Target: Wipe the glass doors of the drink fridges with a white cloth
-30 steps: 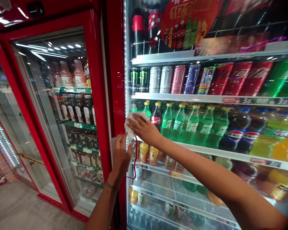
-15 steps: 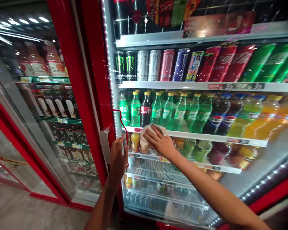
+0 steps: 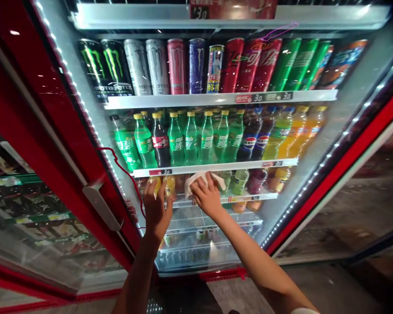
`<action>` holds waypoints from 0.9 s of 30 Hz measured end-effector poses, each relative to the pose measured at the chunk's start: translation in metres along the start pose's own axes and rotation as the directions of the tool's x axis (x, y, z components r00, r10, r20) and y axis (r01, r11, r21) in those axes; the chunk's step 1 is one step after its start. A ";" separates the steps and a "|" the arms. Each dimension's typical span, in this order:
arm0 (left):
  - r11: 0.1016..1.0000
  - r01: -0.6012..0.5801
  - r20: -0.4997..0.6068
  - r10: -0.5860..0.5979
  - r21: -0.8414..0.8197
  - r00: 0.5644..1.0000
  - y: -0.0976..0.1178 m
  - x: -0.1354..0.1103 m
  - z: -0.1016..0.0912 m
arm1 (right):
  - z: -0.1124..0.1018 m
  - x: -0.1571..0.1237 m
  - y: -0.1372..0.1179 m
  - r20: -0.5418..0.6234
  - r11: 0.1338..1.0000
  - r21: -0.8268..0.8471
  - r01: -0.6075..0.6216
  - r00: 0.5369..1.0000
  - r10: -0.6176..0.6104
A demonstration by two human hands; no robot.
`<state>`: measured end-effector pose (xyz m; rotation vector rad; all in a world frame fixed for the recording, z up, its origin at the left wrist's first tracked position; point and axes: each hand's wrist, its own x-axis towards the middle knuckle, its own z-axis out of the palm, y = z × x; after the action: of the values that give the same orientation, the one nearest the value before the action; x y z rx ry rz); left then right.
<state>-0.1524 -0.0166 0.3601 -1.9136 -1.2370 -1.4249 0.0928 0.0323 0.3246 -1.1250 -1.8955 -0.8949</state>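
Note:
A white cloth [image 3: 201, 179] lies under the spread fingers of my right hand [image 3: 207, 195], which holds it flat against the glass door [image 3: 196, 218] of a drinks fridge. My left hand [image 3: 157, 207] is beside it to the left, fingers apart, with nothing in it. Its fingertips are at the glass, though contact is hard to make out. Behind the glass, green soda bottles [image 3: 190, 137] stand in a row just above both hands. A row of cans [image 3: 177, 67] fills the shelf higher up.
The red door frame [image 3: 131, 226] carries a silver handle [image 3: 103, 205] left of my left hand. A thin red line [image 3: 131, 174] is drawn on the glass. Another fridge with bottles [image 3: 16, 200] stands to the left. The floor [image 3: 229, 296] shows below the door.
The view has swung right and down, so the fridge is seen more squarely. My left hand has come off the handle side and over the glass, nearer the cloth in my right hand.

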 end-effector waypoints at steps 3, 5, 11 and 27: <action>0.999 -0.015 0.046 0.016 -0.028 0.999 0.019 -0.001 0.013 | -0.007 -0.011 0.019 0.041 0.995 0.022 0.094 0.995 -0.095; 0.999 -0.020 0.052 0.022 -0.044 0.998 0.030 -0.001 0.022 | -0.012 -0.016 0.031 -0.036 0.990 -0.025 -0.136 0.990 0.135; 0.997 -0.028 0.113 0.036 -0.068 0.993 0.064 -0.004 0.052 | -0.014 -0.026 0.042 0.054 0.976 -0.037 -0.214 0.975 0.216; 0.983 0.164 0.133 -0.173 0.078 0.976 0.109 0.009 0.089 | -0.054 -0.047 0.161 -0.121 0.987 -0.090 -0.137 0.985 0.125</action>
<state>-0.0129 0.0017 0.3526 -1.9293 -1.5255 -1.3310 0.2682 0.0281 0.3405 -1.2152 -1.6795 -0.9661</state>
